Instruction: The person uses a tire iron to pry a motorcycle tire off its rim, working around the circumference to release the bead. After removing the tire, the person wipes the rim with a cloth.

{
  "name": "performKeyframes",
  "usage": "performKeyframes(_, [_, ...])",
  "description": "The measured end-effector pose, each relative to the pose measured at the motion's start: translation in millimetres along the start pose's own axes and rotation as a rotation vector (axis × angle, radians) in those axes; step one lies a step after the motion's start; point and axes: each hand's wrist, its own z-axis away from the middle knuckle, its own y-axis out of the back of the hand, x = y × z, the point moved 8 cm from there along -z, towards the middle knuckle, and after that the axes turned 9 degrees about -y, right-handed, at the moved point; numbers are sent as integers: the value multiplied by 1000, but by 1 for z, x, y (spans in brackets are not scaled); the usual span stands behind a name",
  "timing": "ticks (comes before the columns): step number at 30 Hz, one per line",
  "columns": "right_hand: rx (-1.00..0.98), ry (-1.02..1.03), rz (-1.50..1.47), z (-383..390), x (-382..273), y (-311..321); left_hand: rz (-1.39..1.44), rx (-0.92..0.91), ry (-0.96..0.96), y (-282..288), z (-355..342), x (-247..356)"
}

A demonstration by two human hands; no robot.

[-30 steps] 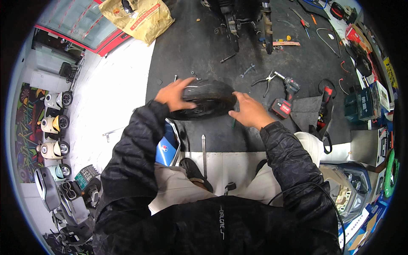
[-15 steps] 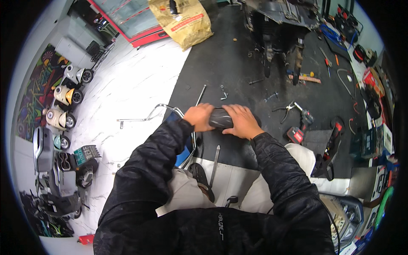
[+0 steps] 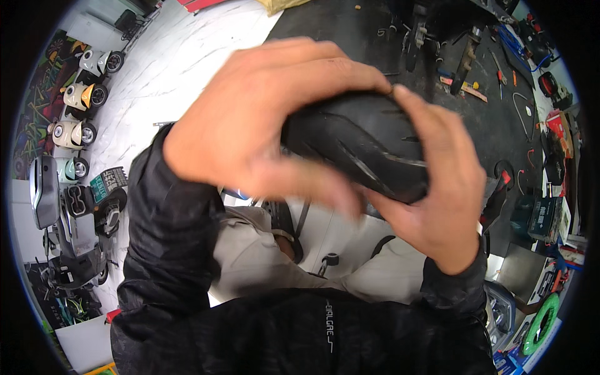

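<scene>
The right hand (image 3: 447,187) grips a black tyre (image 3: 356,144) held up above the dark mat (image 3: 331,31), thumb below and fingers round its right side, while the left hand (image 3: 250,119) curves over its upper left with the thumb blurred, so I cannot tell how closed that grip is. Hands and tyre together block much of the mat behind. Farther out are a fork leg (image 3: 465,62) and blue cable (image 3: 511,40) at upper right, a green ring (image 3: 531,342) at lower right, and small scooters (image 3: 80,96) along the left.
</scene>
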Motion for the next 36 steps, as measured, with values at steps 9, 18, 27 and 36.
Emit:
performKeyframes(9, [-213,-322,224,54,111,-184,98,53,570,-241,99,-191])
performKeyframes(18, [-598,-416,144,69,84,-170,427,231,1468,-270,139,-163])
performKeyframes(27, [-496,-276,101,40,152,-147,257,-202,1147,-212,129,-101])
performKeyframes(36, [-653,-60,64,25,131,-180,334,-314,830,-198,101,-64])
